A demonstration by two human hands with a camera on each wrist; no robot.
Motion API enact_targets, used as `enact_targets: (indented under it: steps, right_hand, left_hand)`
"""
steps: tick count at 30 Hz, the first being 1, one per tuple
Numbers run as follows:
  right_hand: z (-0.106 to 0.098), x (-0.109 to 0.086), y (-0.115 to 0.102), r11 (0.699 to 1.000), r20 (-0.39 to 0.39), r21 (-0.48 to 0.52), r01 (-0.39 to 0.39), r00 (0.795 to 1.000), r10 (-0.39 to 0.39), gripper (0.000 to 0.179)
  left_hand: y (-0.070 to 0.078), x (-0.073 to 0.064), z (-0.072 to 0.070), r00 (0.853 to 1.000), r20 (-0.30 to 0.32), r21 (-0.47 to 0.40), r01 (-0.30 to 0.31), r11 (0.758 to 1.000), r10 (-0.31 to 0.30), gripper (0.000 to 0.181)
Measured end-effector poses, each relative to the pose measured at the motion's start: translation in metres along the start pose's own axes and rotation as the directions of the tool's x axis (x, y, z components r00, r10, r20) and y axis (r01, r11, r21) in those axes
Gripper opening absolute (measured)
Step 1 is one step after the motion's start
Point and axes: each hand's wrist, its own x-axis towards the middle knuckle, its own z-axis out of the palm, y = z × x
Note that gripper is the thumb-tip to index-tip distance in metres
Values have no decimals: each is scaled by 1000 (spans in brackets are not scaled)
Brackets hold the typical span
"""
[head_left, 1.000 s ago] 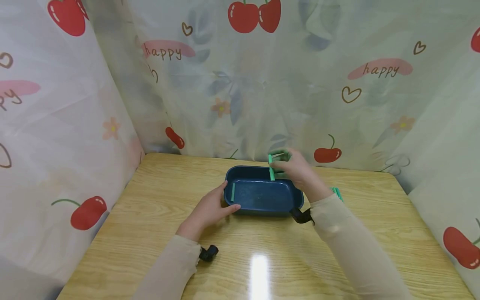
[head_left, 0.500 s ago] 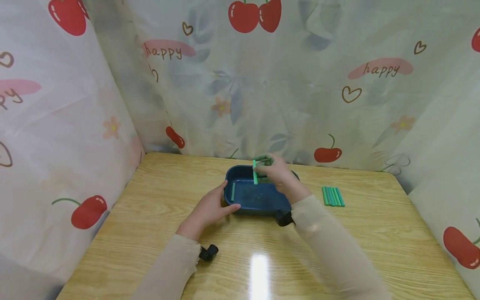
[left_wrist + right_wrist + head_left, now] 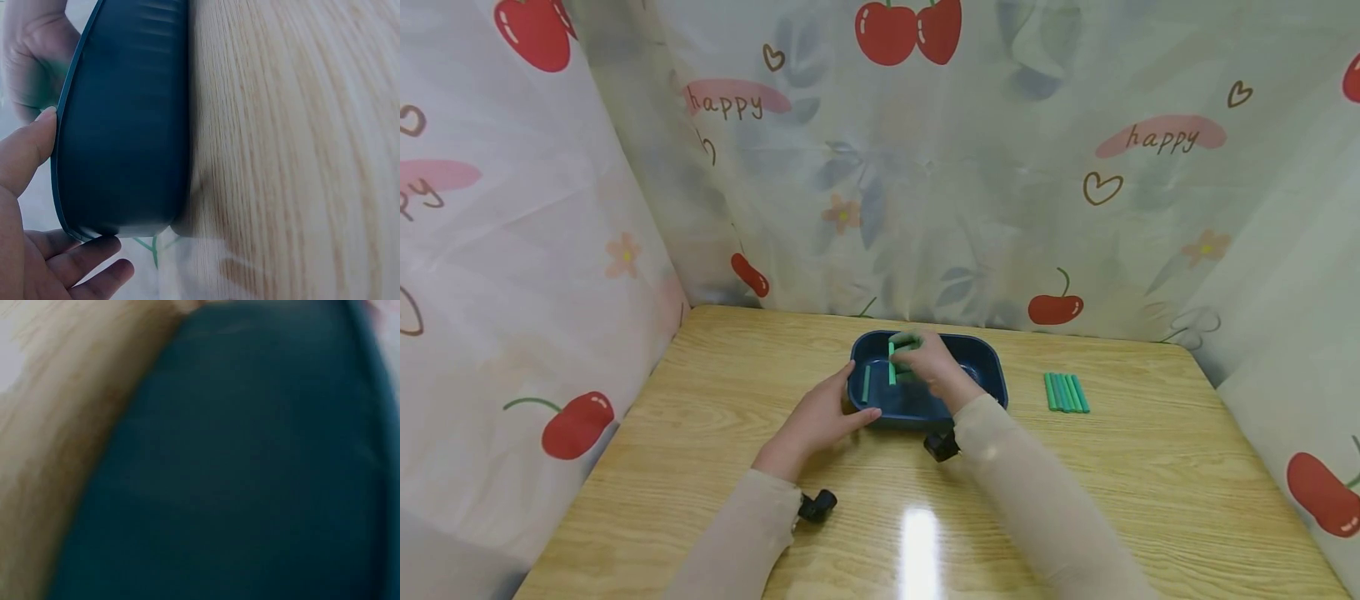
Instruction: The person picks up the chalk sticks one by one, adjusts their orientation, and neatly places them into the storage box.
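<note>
In the head view a dark blue rectangular bin sits on the table. My left hand holds its near left corner, thumb on the front rim and fingers on the left end wall. My right hand reaches over the bin and pinches a slim green stick between thumb and fingers, inside the rim line. Another green stick lies on the bin floor by the left wall. The right wrist view is blurred, filled by the bin's outer wall; the pinched stick is hidden there.
To the right of the bin, several green sticks lie side by side in a row on the wooden table. A printed curtain rises behind the table and along both sides.
My right hand has carried the green stick leftward and down into the bin, uncovering the row of sticks on the right. The left hand and bin stay put.
</note>
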Motion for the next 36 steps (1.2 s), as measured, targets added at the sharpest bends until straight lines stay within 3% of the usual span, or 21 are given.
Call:
enact_targets:
  steps: [10, 20, 36]
  right_hand:
    - [13, 12, 17, 998, -34, 10, -56, 998, 57, 34]
    - [21, 21, 25, 993, -31, -45, -106, 994, 105, 35]
    - [27, 26, 32, 976, -57, -192, -104, 994, 95, 36]
  left_hand:
    - [-3, 1, 2, 1000, 1, 7, 14, 1000, -14, 100]
    - [-3, 2, 3, 1000, 0, 11, 18, 1000, -18, 98]
    - [-4, 2, 1, 1000, 7, 18, 6, 1000, -7, 99]
